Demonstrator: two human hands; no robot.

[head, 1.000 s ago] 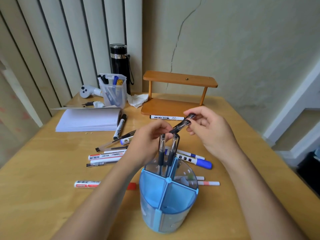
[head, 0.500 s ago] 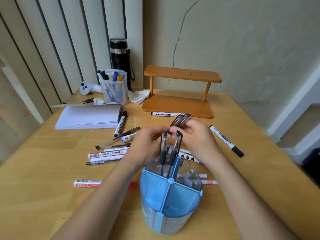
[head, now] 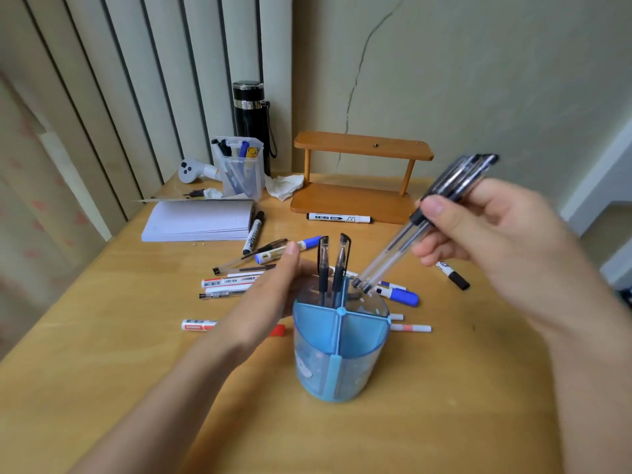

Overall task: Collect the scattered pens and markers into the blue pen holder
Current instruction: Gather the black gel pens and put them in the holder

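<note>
A few loose markers (head: 232, 283) lay on the surface (head: 102, 371) at left. Then the left hand (head: 273, 289) sat just beside the blue pen holder (head: 342, 354), fingers relaxed, gripping nothing. The standing pens (head: 323, 265) were in its far-left compartment. Over right, the right hand (head: 496, 241) had its fingers wrapped round a bundle of clear pens (head: 407, 241), tips angled into the far-right compartment.
</note>
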